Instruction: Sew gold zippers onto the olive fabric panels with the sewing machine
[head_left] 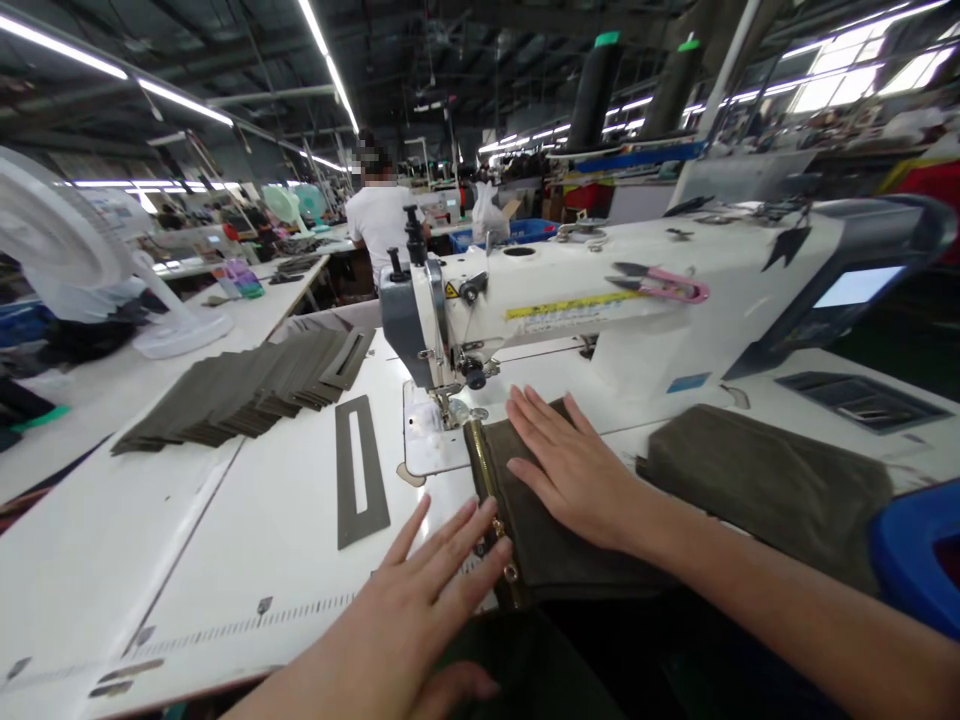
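A dark olive fabric panel [555,545] lies on the sewing machine's white table, with a brass zipper [486,465] along its left edge. The zipper's top end is close to the needle and presser foot of the sewing machine [525,285]. My right hand [574,465] rests flat on the panel, fingers spread and pointing at the machine head. My left hand [442,575] has its fingers spread, the fingertips at the zipper near its metal pull. Whether those fingertips press on it I cannot tell. To the left lies a flat olive frame piece [361,470] with a long slot.
A fanned stack of olive pieces [247,390] lies at the left. A folded olive piece [757,480] is at the right, beside a blue plastic rim [919,545]. Thread snips [664,282] lie on the machine arm. A white fan [172,320] and a person [382,220] are beyond.
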